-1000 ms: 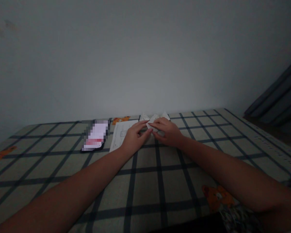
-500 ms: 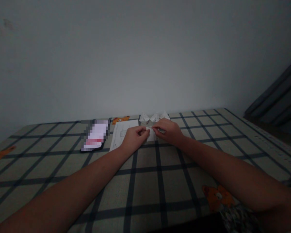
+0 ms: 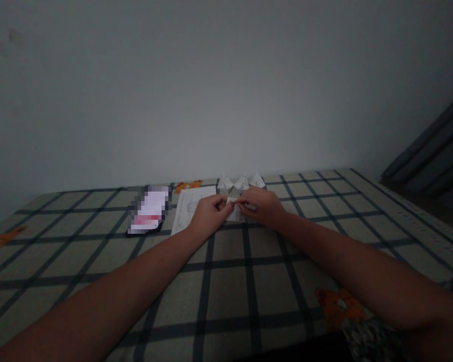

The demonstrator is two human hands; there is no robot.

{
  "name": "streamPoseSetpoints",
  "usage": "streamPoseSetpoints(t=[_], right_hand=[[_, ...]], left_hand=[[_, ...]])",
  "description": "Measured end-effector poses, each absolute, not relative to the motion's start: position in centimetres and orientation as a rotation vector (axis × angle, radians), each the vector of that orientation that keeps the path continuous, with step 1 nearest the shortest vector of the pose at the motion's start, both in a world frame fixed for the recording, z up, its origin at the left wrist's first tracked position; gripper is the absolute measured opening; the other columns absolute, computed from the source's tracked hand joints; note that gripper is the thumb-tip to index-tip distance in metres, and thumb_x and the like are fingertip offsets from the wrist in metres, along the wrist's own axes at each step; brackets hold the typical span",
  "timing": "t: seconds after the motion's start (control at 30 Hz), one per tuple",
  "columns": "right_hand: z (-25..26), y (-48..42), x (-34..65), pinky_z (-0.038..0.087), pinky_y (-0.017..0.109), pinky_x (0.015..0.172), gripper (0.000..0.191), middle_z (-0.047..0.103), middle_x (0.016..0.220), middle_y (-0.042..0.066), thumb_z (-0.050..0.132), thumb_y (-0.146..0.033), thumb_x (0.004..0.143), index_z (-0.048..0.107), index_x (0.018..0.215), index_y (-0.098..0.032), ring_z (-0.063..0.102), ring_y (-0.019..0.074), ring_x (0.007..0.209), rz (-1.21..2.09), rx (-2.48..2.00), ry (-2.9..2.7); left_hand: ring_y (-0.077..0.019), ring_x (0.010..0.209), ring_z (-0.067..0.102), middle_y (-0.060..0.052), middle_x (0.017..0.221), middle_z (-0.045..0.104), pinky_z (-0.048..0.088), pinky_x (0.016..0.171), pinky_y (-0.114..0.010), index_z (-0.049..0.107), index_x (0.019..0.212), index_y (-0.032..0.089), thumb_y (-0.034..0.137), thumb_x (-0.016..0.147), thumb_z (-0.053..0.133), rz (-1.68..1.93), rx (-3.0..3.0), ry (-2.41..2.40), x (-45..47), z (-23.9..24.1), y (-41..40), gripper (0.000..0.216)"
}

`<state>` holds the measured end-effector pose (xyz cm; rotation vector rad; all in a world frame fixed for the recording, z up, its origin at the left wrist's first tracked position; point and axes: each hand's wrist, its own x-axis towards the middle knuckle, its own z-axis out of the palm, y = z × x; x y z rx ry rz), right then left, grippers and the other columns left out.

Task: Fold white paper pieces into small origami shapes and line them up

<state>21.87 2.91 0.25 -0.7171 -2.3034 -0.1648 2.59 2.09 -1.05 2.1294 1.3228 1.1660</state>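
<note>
Between my two hands is a small piece of white folded paper (image 3: 235,215), held just above or on the checked cloth. My left hand (image 3: 210,211) is closed, thumb and fingers pinching the paper's left side. From the right, my right hand (image 3: 262,205) pinches its upper edge, the fingertips almost meeting my left thumb. Right behind my hands stand three pointed folded white paper shapes (image 3: 242,183) in a row. My fingers cover part of the paper, so its full form is hidden.
White printed sheets (image 3: 184,206) lie just left of my left hand. Further left is a phone (image 3: 149,210) with its lit screen blurred. The checked cloth (image 3: 226,281) with orange bear prints reaches a grey wall (image 3: 226,90). Dark fabric (image 3: 434,136) hangs at the right.
My right fingertips have shifted slightly left and down toward my left thumb. More of the white paper shows below the fingers now. The phone and printed sheets stay put.
</note>
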Motion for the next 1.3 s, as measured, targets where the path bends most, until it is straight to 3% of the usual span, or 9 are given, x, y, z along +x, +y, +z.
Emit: streamPoseSetpoints(t=[0.27, 0.47, 0.8, 0.93, 1.1, 1.3], right_hand=[[0.5, 2.9, 22.0, 0.040, 0.028, 0.073, 0.018, 0.066, 0.085, 0.005, 0.048, -0.027, 0.088, 0.064, 0.089, -0.020, 0.055, 0.0162, 0.083, -0.199, -0.691, -2.306], [0.3, 3.1, 22.2, 0.040, 0.029, 0.071, 0.022, 0.064, 0.087, 0.005, 0.049, -0.028, 0.087, 0.064, 0.103, -0.022, 0.053, 0.0166, 0.083, -0.198, -0.711, -2.298], [0.5, 3.6, 22.1, 0.042, 0.031, 0.079, 0.026, 0.058, 0.094, 0.008, 0.052, -0.027, 0.085, 0.061, 0.108, -0.018, 0.053, 0.0184, 0.089, 0.006, -0.882, -1.995], [0.1, 4.2, 22.2, 0.041, 0.027, 0.072, 0.022, 0.062, 0.080, 0.005, 0.049, -0.031, 0.088, 0.065, 0.092, -0.017, 0.054, 0.0149, 0.077, 0.144, -0.807, -2.156], [0.0, 4.3, 22.0, 0.040, 0.025, 0.066, 0.025, 0.064, 0.074, 0.003, 0.050, -0.034, 0.087, 0.066, 0.080, -0.016, 0.055, 0.0128, 0.069, 0.264, -0.880, -2.047], [0.2, 4.2, 21.9, 0.040, 0.024, 0.064, 0.024, 0.065, 0.072, 0.003, 0.053, -0.032, 0.084, 0.066, 0.076, -0.014, 0.055, 0.0124, 0.068, 0.427, -0.943, -1.953]], left_hand=[[-0.0146, 0.064, 0.055, 0.000, 0.068, 0.062, 0.041, 0.060, -0.025, 0.067, 0.082, 0.017, 0.033, 0.082, 0.050, 1.193, 2.163, 1.211, 2.3, -0.7, 2.0, 0.023], [-0.0163, 0.071, 0.057, -0.001, 0.074, 0.064, 0.043, 0.065, -0.026, 0.066, 0.085, 0.017, 0.037, 0.084, 0.049, 1.212, 2.160, 1.198, 2.3, -0.5, 1.9, 0.026], [-0.0177, 0.084, 0.056, -0.005, 0.088, 0.063, 0.045, 0.078, -0.031, 0.061, 0.093, 0.018, 0.033, 0.090, 0.039, 1.266, 2.270, 1.200, 2.6, -0.7, 2.4, 0.026], [-0.0180, 0.091, 0.057, -0.006, 0.097, 0.064, 0.045, 0.083, -0.031, 0.062, 0.098, 0.019, 0.032, 0.091, 0.040, 1.310, 2.281, 1.148, 2.5, -0.7, 2.4, 0.027], [-0.0185, 0.087, 0.061, -0.006, 0.101, 0.067, 0.048, 0.074, -0.030, 0.061, 0.110, 0.019, 0.040, 0.085, 0.051, 1.346, 2.100, 1.197, 2.5, -1.4, 2.8, 0.034], [-0.0147, 0.060, 0.061, -0.002, 0.071, 0.068, 0.048, 0.056, -0.025, 0.066, 0.102, 0.018, 0.045, 0.080, 0.056, 1.207, 1.835, 1.128, 2.6, -1.7, 3.1, 0.036]])
